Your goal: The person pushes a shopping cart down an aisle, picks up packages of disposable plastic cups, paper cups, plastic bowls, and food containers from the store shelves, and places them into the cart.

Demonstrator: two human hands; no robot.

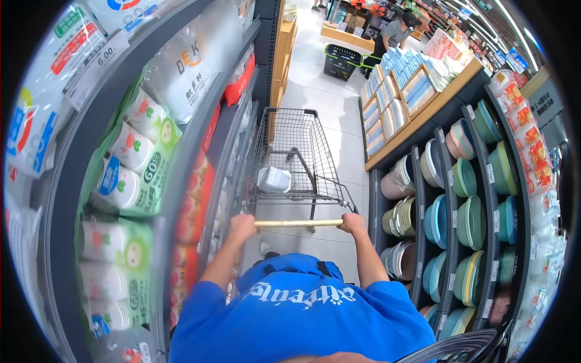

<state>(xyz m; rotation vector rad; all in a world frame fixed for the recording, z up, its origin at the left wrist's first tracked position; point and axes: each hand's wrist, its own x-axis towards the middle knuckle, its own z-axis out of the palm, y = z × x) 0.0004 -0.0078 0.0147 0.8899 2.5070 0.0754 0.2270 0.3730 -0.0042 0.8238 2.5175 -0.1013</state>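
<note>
Both of my hands grip the pale yellow handle (pixel 299 223) of a shopping cart. My left hand (pixel 243 227) is closed round its left end, and my right hand (pixel 351 223) is closed round the right end. Ahead of the handle stretches the dark wire basket of the shopping cart (pixel 315 142). Inside it, near the handle on the left, lies a white package (pixel 274 179); I cannot make out what it contains.
Packs of paper cups (pixel 136 148) fill the shelves close on my left. Stacked plastic basins (pixel 466 221) line the right shelves. A wooden display of folded towels (pixel 402 91) stands ahead right. Farther along the tiled aisle are a black basket (pixel 342 62) and a person (pixel 394 35).
</note>
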